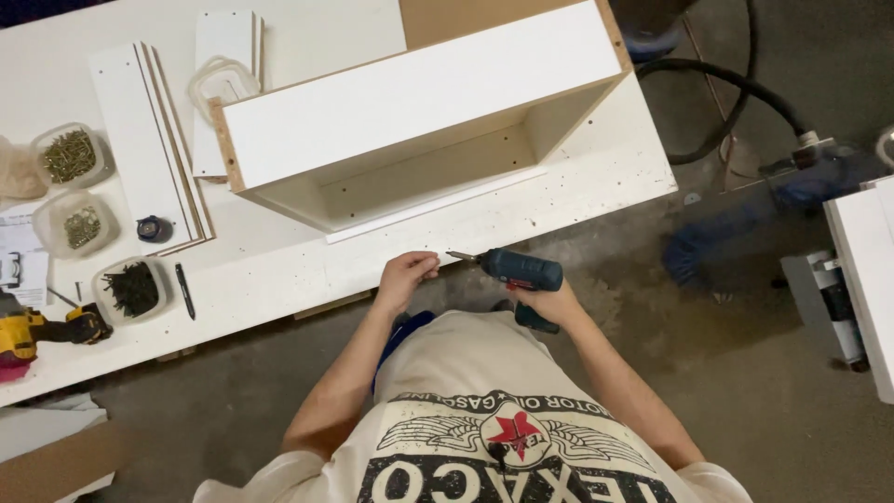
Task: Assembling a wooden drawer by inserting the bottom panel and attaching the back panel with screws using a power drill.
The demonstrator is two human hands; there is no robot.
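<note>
Three tubs of screws [82, 224] at bench [279, 279] left, black pen [184, 290] beside, yellow drill [37, 331] at edge, stacked white panels [154, 140], black hose [726, 102] on floor.

head cam | above person, facing straight down | mid-range | white worktable [577, 200], floor [745, 373]

The cabinet box [410, 102] is smooth white laminate, matt, with raw brown chipboard showing rough along its cut edges, and the worktable [577, 186] has the same white coating, scuffed and speckled with dark marks. The right hand [549, 303] grips a cordless driver [521, 272] of dull teal plastic with a bright metal bit, near the bare left hand [405, 278]. The clear plastic tubs [70, 154] hold brassy and dark metal screws, and the floor [745, 373] is rough grey concrete.
</note>
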